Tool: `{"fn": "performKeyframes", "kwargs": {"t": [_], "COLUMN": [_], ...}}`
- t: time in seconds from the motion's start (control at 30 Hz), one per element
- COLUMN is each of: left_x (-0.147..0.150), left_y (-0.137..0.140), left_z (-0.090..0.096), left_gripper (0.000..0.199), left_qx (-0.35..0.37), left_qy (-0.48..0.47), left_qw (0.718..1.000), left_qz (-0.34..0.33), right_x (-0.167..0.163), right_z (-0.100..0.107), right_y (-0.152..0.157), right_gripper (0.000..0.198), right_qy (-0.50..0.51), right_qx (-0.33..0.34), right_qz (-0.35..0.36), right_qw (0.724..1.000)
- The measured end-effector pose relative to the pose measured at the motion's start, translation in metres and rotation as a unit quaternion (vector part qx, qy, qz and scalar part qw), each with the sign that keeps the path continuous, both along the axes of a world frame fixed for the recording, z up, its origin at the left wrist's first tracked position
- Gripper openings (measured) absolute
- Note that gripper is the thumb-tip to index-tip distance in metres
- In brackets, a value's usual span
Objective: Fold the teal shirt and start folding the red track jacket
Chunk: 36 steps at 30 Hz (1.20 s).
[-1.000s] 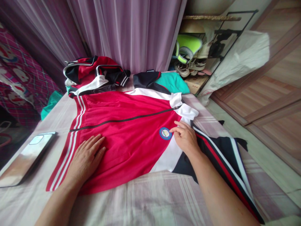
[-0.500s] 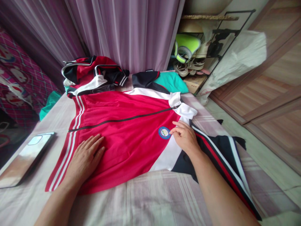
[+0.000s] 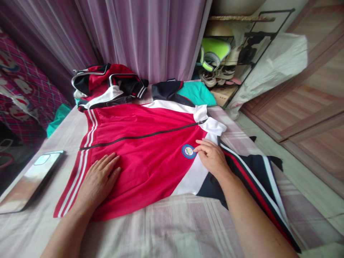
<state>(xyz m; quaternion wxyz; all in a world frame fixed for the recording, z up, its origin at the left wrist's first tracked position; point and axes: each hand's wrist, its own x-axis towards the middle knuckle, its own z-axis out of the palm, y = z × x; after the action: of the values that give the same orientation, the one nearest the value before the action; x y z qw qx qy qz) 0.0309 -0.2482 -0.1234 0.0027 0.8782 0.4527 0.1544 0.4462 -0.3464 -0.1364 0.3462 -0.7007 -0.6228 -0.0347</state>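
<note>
A red zip-up track jacket [image 3: 139, 150] lies spread flat, with white shoulders, a white collar, a dark zipper and a striped hem towards the left. My left hand [image 3: 100, 177] rests palm down on its lower front near the hem, fingers stretched out. Beside the round blue badge [image 3: 189, 151] on the chest, my right hand [image 3: 211, 156] touches the cloth with loosely bent fingers, its fingertips apart. A dark sleeve [image 3: 248, 179] with red and white stripes runs out to the right, partly behind my right forearm.
A phone [image 3: 29, 181] lies at the left on the plaid bed cover [image 3: 150, 233]. Behind the jacket are a crumpled red and black garment [image 3: 102, 86] and a green cloth [image 3: 199, 94]. A shoe rack [image 3: 252, 64] stands behind, near a purple curtain [image 3: 156, 39].
Both hands keep their places on the jacket, and the jacket lies as before. Only the camera view has shifted slightly.
</note>
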Motion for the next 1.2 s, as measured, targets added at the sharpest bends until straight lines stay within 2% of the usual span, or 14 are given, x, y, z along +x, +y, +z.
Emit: {"fn": "performKeyframes", "kwargs": {"t": [0.2, 0.47, 1.2], "left_x": [0.0012, 0.0057, 0.0034], "left_y": [-0.0002, -0.0065, -0.0039], "left_z": [-0.0009, 0.0003, -0.0016], "left_gripper": [0.059, 0.066, 0.062], "left_qx": [-0.003, -0.009, 0.005], "left_qy": [0.003, 0.019, 0.031], "left_qw": [1.000, 0.999, 0.999], "left_qz": [0.010, 0.028, 0.018], "right_x": [0.0013, -0.0054, -0.0078], "right_z": [-0.0019, -0.0001, -0.0001], "right_y": [0.0012, 0.0031, 0.0030], "right_gripper": [0.027, 0.026, 0.026], "right_qy": [-0.006, -0.024, -0.048], "right_qx": [-0.009, 0.010, -0.003], "right_qz": [0.006, 0.023, 0.014], "right_qw": [1.000, 0.999, 0.999]}}
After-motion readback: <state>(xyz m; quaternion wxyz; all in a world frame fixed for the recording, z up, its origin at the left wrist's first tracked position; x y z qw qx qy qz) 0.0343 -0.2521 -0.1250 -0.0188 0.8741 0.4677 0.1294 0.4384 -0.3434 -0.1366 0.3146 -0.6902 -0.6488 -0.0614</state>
